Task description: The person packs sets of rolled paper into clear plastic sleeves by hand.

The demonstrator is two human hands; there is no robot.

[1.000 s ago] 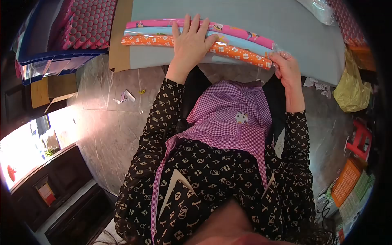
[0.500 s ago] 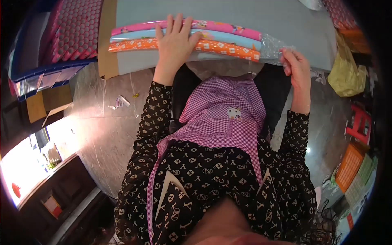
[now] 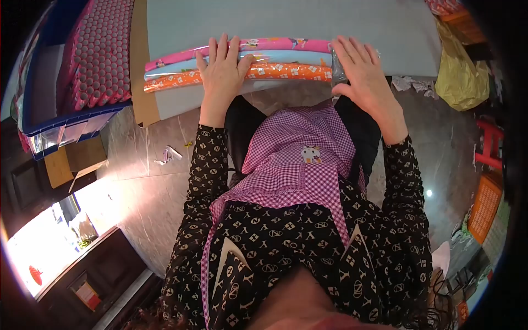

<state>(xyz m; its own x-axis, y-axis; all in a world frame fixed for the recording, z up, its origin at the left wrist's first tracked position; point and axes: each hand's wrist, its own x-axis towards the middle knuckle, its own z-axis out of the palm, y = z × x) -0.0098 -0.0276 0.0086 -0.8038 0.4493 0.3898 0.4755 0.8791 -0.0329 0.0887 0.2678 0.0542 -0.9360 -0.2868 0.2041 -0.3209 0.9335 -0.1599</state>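
Observation:
Three long rolls of patterned wrapping paper lie side by side inside a clear plastic sleeve (image 3: pixel 339 72): a pink roll (image 3: pixel 280 44), a light blue roll (image 3: pixel 291 56) and an orange roll (image 3: pixel 291 72) with white prints. My left hand (image 3: pixel 222 72) rests flat across them, left of their middle, with fingers spread. At their right ends, my right hand (image 3: pixel 362 77) lies over the sleeve's loose end, fingers stretched out and thumb apart. Part of that loose plastic is hidden beneath the right hand.
Under the rolls is a grey work surface (image 3: pixel 286 19) with a brown cardboard edge (image 3: pixel 141 93) at left. A blue crate (image 3: pixel 77 118) beside it holds many pink-wrapped tubes (image 3: pixel 102 60). A yellow plastic bag (image 3: pixel 462 82) hangs at right. Scraps (image 3: pixel 168 155) lie on the floor.
My right hand has let go of the sleeve's stretched end, moved left and flattened against the roll ends, folding the plastic in. My left hand stays on the rolls.

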